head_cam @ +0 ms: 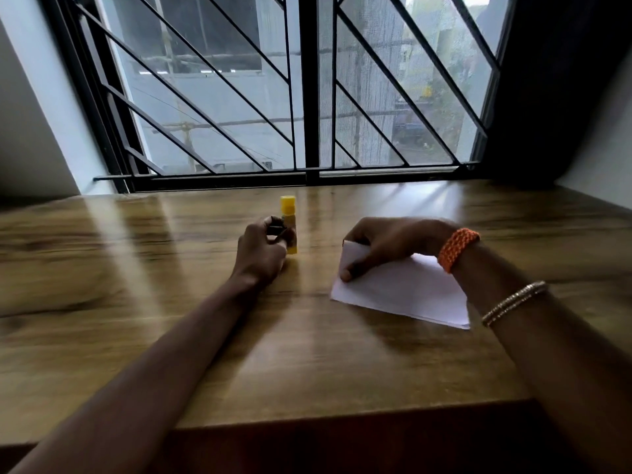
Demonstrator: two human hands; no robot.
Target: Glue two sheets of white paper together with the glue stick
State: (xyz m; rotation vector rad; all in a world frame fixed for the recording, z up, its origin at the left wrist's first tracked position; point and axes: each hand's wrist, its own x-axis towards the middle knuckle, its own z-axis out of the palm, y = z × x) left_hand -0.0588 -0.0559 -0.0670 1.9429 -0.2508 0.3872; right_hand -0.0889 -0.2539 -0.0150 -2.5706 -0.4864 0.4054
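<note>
A yellow glue stick (288,208) with its cap on stands upright on the wooden table (136,268), near the middle. My left hand (261,251) wraps around its lower part, fingers curled on it. To the right, white paper (403,292) lies flat on the table; whether it is one sheet or two I cannot tell. My right hand (386,246) rests on the paper's far left corner, thumb under the edge and fingers on top, pinching that corner slightly up. An orange band and thin bangles sit on my right wrist and forearm.
A barred window (307,97) runs along the table's far edge. A dark curtain (554,97) hangs at the back right. The table's near edge (342,422) is close to my body.
</note>
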